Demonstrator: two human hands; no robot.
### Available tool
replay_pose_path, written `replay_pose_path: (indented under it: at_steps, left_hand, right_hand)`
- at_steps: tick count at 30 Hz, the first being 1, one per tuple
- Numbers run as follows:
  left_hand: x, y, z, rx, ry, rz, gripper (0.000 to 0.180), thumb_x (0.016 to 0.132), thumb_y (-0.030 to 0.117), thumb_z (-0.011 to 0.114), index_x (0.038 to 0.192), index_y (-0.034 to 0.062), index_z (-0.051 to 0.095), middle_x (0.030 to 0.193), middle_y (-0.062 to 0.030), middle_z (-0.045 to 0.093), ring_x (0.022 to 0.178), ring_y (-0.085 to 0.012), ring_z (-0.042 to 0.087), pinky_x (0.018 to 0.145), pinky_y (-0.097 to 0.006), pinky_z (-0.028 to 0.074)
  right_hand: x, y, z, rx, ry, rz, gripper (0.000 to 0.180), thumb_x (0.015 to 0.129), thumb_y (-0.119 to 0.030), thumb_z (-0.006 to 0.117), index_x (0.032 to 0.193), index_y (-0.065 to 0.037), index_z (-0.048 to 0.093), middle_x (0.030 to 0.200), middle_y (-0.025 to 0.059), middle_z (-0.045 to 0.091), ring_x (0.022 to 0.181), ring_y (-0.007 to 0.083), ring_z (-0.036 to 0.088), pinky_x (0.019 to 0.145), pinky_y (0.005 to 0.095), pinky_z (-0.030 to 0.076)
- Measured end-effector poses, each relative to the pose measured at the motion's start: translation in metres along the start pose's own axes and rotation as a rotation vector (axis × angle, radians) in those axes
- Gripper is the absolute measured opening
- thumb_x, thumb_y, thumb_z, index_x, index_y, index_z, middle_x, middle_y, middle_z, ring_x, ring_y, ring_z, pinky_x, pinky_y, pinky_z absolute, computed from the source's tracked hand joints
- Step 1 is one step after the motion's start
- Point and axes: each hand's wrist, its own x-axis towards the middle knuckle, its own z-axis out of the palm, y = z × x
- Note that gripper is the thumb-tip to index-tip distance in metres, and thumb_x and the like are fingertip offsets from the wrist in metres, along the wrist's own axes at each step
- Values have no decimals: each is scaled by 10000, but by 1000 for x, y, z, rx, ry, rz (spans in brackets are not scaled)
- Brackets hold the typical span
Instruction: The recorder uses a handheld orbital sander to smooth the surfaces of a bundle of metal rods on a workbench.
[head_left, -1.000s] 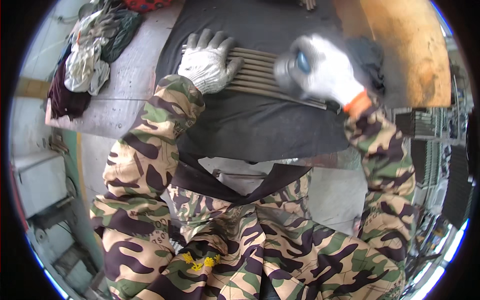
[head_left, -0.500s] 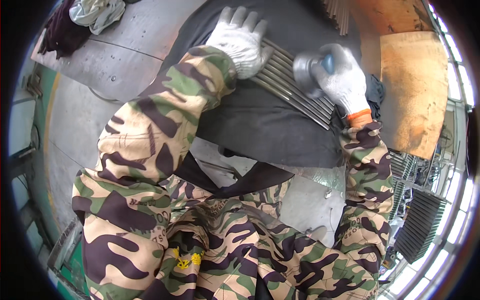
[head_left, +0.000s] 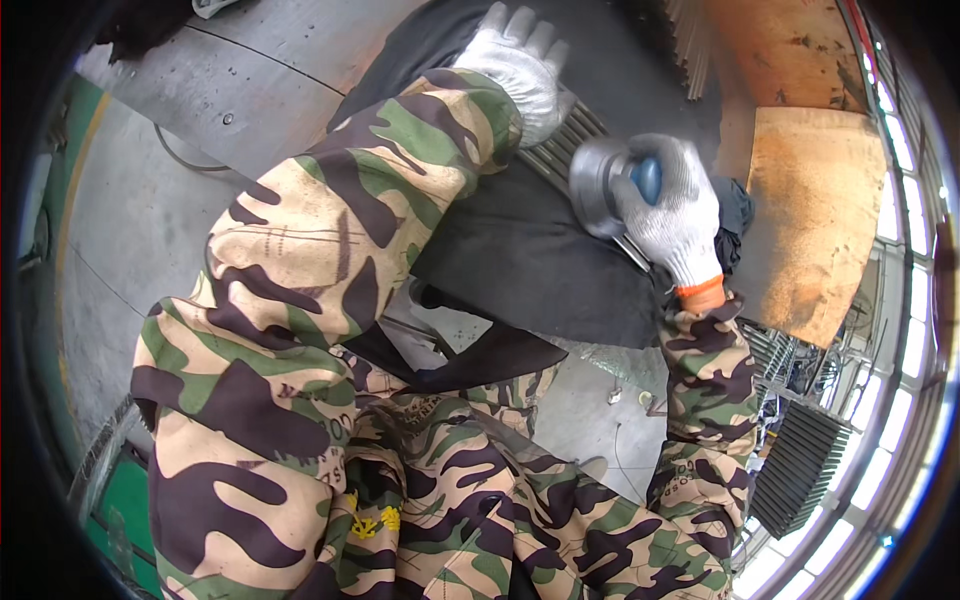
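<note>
With the left hand point(head_left: 520, 70) pressed flat on the ribbed metal bars point(head_left: 565, 150) near the dark mat's point(head_left: 520, 260) far edge, the right hand point(head_left: 670, 215), gripping the grinder point(head_left: 600, 185), does best to keep it level along them.

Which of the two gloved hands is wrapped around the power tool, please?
The right hand, at picture right: its grip closes around the grey and blue grinder. The left hand lies flat on the ribbed metal bars instead.
</note>
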Motion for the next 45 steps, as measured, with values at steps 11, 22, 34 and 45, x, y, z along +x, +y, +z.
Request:
replay_pose_path:
  at_steps: [11,22,34,45]
  left_hand:
    - [-4,-6,7,-89,-163,-88,705,1013,456,564,1484,-69,573,1600,-289,511,1540,-483,401,1300,-621,230]
    - [4,-9,9,-59,-210,-62,698,1023,466,545,1498,-44,585,1586,-267,536,1532,-462,425,1313,-609,211]
    - [-12,1,-48,-29,-403,-47,772,1047,558,507,1562,-17,523,1632,-252,493,1567,-463,375,1312,-633,179]
    - [15,1,17,15,-225,-184,711,1047,486,508,1526,-37,557,1608,-272,514,1558,-470,386,1305,-644,182]
  right_hand:
    - [3,-3,6,48,20,-42,271,848,-250,786,1091,-144,728,1039,115,721,974,352,729,896,448,601]
    - [3,12,6,-40,9,26,269,856,-269,786,1095,-152,743,1038,115,730,985,332,734,903,442,602]
    - [12,25,18,-102,2,93,330,869,-362,762,1138,-170,747,1054,130,734,996,352,734,905,459,601]
    - [24,29,15,-123,40,82,311,874,-350,767,1125,-169,746,1079,131,729,988,357,737,891,466,607]
